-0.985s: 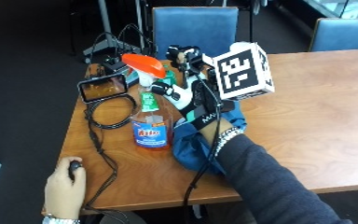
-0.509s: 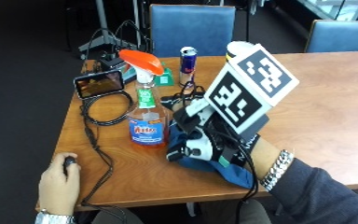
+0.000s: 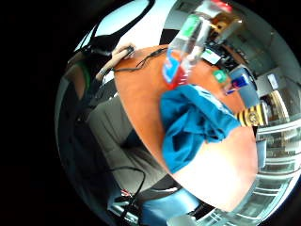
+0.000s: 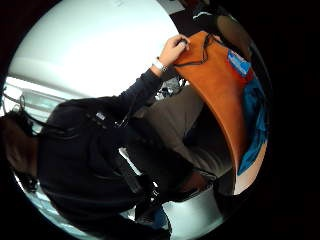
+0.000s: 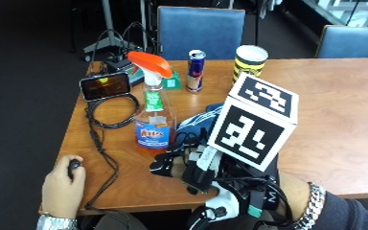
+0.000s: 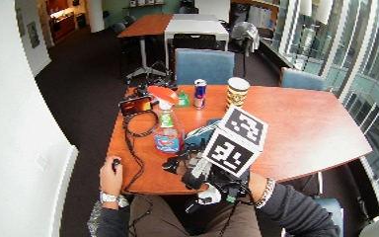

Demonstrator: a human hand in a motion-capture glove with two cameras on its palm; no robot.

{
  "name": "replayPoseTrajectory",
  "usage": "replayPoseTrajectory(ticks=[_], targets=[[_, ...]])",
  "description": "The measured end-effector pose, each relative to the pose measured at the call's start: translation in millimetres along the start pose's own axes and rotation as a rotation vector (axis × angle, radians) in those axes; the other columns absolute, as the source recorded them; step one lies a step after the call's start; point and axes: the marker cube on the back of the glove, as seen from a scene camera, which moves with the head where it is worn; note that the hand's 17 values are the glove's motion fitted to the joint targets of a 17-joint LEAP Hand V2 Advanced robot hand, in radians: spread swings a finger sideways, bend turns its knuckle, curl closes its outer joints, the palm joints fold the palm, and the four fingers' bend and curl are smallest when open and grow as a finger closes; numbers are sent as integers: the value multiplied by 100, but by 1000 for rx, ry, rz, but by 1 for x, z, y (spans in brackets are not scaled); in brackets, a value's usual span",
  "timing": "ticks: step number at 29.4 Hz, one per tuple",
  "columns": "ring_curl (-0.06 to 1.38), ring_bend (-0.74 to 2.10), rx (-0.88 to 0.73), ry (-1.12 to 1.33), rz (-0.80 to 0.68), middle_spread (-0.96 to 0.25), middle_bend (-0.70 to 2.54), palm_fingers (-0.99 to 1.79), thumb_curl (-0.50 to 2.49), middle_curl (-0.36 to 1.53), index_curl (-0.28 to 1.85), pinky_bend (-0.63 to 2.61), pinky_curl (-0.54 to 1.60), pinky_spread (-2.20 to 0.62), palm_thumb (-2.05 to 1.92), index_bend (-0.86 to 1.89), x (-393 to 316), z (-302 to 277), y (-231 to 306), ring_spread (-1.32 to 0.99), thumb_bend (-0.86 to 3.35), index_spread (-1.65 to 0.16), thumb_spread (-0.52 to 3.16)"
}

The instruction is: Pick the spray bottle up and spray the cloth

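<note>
Gloved right hand (image 5: 200,167) hovering above the desk's (image 5: 337,110) near edge, palm turned toward the person, holding nothing; fingers mostly hidden, so curl cannot be told. Spray bottle (image 5: 153,108) upright near the desk's left end, just beside the blue cloth (image 3: 195,125), apart from the hand. Bare left hand (image 5: 63,184) resting at the near left corner. Blue chairs (image 5: 200,28) beyond the far edge.

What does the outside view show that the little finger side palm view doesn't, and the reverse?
Only the outside view shows the gloved right hand near the table edge and the phone. Only the palm view shows how the blue cloth lies crumpled, reaching the table's near edge. Both show the spray bottle upright beside the cloth, the can, the striped cup and the bare hand.
</note>
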Motion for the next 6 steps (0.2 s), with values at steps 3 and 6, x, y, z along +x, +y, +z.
replayPoseTrajectory(ticks=[3, 6], targets=[[33, 33, -10, -17, -9, -14, 24, 60, 29, 37, 30, 26, 34, 9, 20, 15, -3, 2, 3, -12, -3, -39, 94], [33, 32, -6, -11, -12, -15, 23, 60, 29, 37, 30, 24, 33, 10, 20, 15, -4, 2, 4, -13, -3, -40, 94]])
